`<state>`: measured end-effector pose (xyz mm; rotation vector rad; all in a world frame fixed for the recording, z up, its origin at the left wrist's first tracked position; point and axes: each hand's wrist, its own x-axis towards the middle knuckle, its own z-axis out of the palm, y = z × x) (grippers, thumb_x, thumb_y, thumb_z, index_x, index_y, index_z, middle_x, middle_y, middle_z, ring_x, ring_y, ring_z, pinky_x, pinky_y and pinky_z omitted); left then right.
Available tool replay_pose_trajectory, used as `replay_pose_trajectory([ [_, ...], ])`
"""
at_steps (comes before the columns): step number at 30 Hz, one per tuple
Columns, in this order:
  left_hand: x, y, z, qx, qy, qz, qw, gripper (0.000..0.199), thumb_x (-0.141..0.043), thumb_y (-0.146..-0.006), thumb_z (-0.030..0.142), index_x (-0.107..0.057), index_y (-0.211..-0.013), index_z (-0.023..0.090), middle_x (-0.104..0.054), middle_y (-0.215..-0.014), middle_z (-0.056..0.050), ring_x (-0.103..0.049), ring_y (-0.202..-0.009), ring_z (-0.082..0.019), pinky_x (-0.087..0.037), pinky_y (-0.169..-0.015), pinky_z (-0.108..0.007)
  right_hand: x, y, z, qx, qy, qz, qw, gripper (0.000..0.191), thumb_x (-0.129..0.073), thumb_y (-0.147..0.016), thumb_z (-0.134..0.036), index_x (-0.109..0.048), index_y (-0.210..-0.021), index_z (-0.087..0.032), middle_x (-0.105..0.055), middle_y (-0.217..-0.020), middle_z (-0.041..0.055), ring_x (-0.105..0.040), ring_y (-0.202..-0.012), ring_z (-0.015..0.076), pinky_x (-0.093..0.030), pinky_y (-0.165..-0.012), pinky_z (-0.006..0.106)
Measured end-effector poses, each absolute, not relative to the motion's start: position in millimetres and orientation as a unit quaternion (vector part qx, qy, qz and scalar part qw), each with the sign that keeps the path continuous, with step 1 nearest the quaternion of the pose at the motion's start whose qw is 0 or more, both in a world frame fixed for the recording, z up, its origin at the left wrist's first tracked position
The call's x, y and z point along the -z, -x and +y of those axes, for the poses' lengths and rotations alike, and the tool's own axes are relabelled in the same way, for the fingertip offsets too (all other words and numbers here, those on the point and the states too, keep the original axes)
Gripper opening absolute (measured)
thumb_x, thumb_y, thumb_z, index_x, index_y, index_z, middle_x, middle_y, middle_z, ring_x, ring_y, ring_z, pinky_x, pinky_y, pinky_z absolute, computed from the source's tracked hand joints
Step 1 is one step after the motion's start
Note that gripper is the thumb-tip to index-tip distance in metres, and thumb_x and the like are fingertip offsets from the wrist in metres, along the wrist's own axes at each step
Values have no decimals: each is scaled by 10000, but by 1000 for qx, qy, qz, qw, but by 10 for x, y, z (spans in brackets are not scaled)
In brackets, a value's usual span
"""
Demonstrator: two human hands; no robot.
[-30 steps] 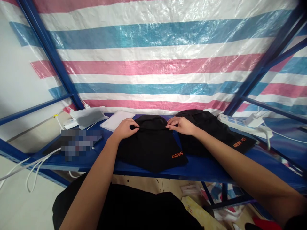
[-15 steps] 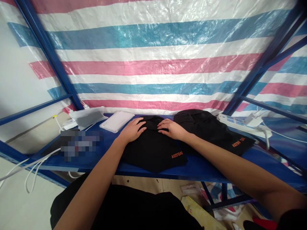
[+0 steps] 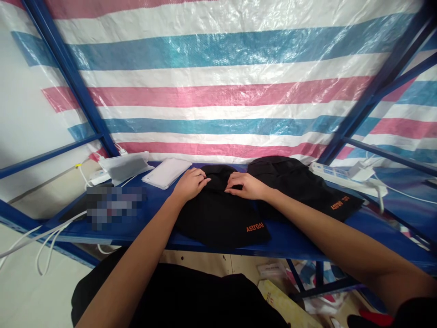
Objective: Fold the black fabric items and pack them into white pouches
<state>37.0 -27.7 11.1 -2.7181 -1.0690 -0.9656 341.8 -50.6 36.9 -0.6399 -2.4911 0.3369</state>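
Note:
A black cloth item (image 3: 218,218) with orange "ASTROAI" lettering lies on the blue shelf in front of me; its exact kind does not show. My left hand (image 3: 191,184) grips its far left part, thumb pressed against the fingers. On the far right part, my right hand (image 3: 246,185) pinches the fabric between thumb and fingertips. Between the hands the cloth is gathered in a fold, while its near edge lies flat toward the shelf's front. A second black cloth item (image 3: 293,182) with similar orange lettering rests just right of it, partly behind my right forearm.
White flat sheets or packets (image 3: 166,173) lie left of my left hand. A power strip (image 3: 336,175) with plugs stands at the right, and white cables (image 3: 51,237) hang at the left. Blue metal posts (image 3: 73,82) frame a striped plastic sheet (image 3: 218,91) behind the shelf.
My fingers have closed from a spread pose into a pinch on the cloth. The cloth's lettered corner has shifted slightly right and toward me.

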Motion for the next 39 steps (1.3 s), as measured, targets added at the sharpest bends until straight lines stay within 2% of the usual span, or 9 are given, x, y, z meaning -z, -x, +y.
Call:
replay_pose_trajectory([
  [3, -75, -377, -262, 300, 887, -350, 29, 417, -649, -1074, 382, -637, -695, 208, -758, -1184, -93, -688, -1070, -262, -537, -1041, -470, -316, -3403, -469, -161, 294, -904, 265, 347, -626, -1104, -489, -821, -1001, -222, -781, -905, 60, -723, -818, 208, -557, -788, 337],
  [6, -42, -369, -266, 292, 886, -361, 6, 237, -686, -1041, 386, -692, -888, 205, -715, -1349, -119, -680, -1211, -297, -529, -1104, -478, -254, -3393, -422, -159, 353, -883, 265, 363, -619, -1096, -486, -778, -1280, -216, -783, -948, 61, -729, -808, 216, -579, -784, 345],
  [11, 23, -360, -247, 241, 883, -401, -39, 586, -510, -1117, 498, -515, -1596, 161, -546, -1665, -183, -506, -1555, -334, -376, -1311, -506, -184, -3413, -391, -47, 365, -902, 226, 473, -676, -1047, -514, -745, -1431, -246, -692, -1453, 156, -635, -1354, 342, -510, -1185, 517],
  [15, 42, -371, -223, 174, 871, -454, -66, 673, -410, -1139, 560, -447, -1683, 164, -441, -1758, -171, -386, -1652, -347, -258, -1365, -585, -151, -3447, -384, -32, 445, -882, 151, 618, -572, -1078, -639, -642, -1574, -276, -587, -1656, 140, -473, -1553, 424, -348, -1282, 678],
  [20, 3, -354, -231, 159, 867, -467, -69, 676, -411, -1131, 617, -477, -1685, 234, -422, -1780, -111, -363, -1666, -323, -241, -1374, -573, -162, -3461, -330, -44, 506, -852, 131, 804, -588, -1024, -760, -564, -1638, -242, -543, -1685, 182, -428, -1597, 454, -309, -1303, 694],
  [26, -14, -290, -194, 164, 873, -458, -37, 669, -449, -1110, 661, -545, -1638, 262, -443, -1755, -125, -355, -1640, -379, -311, -1325, -611, -232, -3560, -237, -65, 521, -831, 184, 1008, -851, -803, -788, -614, -1580, -191, -605, -1561, 224, -533, -1491, 457, -453, -1243, 625],
  [31, -364, -533, -534, 208, 888, -410, 27, 465, -576, -1097, 478, -682, -1480, 237, -557, -1637, -143, -446, -1541, -393, -385, -1269, -595, -272, -3739, -209, -9, 537, -798, 273, 600, -679, -1031, -628, -710, -1421, -173, -783, -1171, 169, -700, -1203, 383, -563, -1094, 550],
  [35, -650, -1106, -1326, 191, 925, -327, -32, 480, -548, -1103, 596, -752, -1369, 252, -729, -1281, -128, -670, -1193, -342, -548, -1052, -507, -304, -3771, -254, -25, 565, -798, 208, 598, -667, -1051, -577, -660, -1473, -154, -802, -946, 132, -754, -1013, 359, -597, -932, 473],
  [39, -563, -1649, -1996, 166, 937, -305, -42, 749, -646, -1019, 699, -544, -1624, 270, -693, -1212, -153, -692, -1077, -348, -587, -797, -440, -298, -3701, -343, 9, 552, -822, 140, 574, -721, -1024, -501, -643, -1481, -163, -800, -990, 158, -750, -1034, 395, -570, -931, 489],
])
